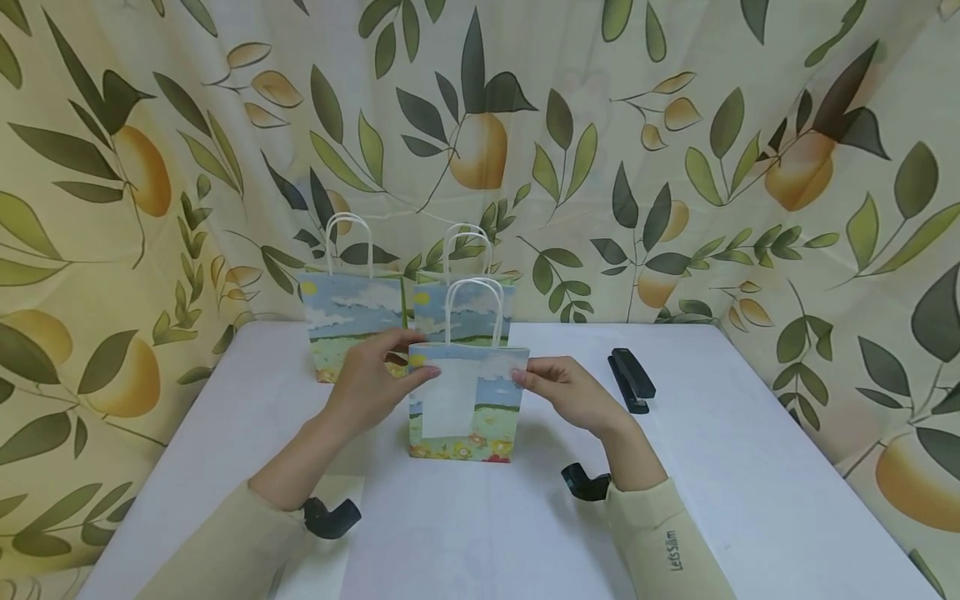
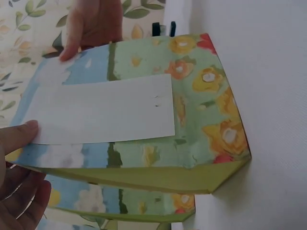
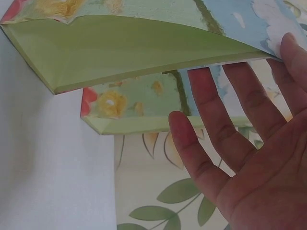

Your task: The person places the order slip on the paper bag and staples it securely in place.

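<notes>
Gift bag (image 1: 495,421) of printed paper, upright mid-table before two matching bags (image 1: 352,304). Leftmost on it, the left hand (image 1: 375,375) pinches the top edge, thumb on a white card (image 1: 448,408) (stapled on, perhaps). Across from that, the right hand (image 1: 573,387) nips the opposite edge between thumb and finger, other fingers spread. I'd call it light, thin-walled and easily creased; the top corners seem sound holds. Farther right lies a black stapler (image 1: 632,381).
</notes>
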Tool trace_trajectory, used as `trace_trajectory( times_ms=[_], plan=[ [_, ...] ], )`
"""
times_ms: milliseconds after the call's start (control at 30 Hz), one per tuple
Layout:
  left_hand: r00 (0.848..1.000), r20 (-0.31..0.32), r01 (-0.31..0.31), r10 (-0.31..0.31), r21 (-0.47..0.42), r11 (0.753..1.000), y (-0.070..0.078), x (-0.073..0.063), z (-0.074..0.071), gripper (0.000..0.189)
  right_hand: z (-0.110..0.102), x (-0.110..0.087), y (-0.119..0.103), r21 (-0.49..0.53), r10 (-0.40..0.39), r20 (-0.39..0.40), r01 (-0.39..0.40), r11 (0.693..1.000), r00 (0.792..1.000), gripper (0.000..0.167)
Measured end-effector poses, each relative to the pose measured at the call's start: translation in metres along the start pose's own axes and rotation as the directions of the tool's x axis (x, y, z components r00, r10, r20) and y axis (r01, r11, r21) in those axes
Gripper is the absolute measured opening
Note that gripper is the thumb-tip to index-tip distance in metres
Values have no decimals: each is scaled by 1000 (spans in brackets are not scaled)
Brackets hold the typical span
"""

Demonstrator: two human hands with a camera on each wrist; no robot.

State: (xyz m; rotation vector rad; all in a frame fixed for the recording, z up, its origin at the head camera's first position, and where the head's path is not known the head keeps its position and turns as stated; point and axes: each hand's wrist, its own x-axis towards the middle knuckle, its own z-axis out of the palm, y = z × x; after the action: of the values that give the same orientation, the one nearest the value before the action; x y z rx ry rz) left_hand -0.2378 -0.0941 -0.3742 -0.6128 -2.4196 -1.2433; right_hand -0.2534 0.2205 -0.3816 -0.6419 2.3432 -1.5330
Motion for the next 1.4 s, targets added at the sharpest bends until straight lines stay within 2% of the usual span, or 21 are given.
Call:
trace_trajectory(
  times_ms=[400,667,1000,1100,1200,1400],
  plan=[
    [998,-9,-68,68,11,998,10,12,9,26,0,0,0,-10,-2,-3,2,1000,1000,30],
    [1000,-9,-9,8,-42,999,14,14,12,24,1,0,-3,4,9,-6,-9,1000,1000,30],
    [999,-19,42,-47,-221,974,7,14,15,18,3,1,-6,-6,-1,-6,1,1000,1000,30],
    [998,-33,51,-60,-237,970,7,13,16,18,9,2,-7,-36,-28,-43,27,999,999,29],
    [997,-41,56,-68,-248,967,8,12,17,18,20,5,-11,-89,-65,-112,55,994,992,30],
    [996,-46,55,-70,-265,963,6,9,18,22,44,10,-19,-100,-61,-295,33,994,954,33]
  ],
)
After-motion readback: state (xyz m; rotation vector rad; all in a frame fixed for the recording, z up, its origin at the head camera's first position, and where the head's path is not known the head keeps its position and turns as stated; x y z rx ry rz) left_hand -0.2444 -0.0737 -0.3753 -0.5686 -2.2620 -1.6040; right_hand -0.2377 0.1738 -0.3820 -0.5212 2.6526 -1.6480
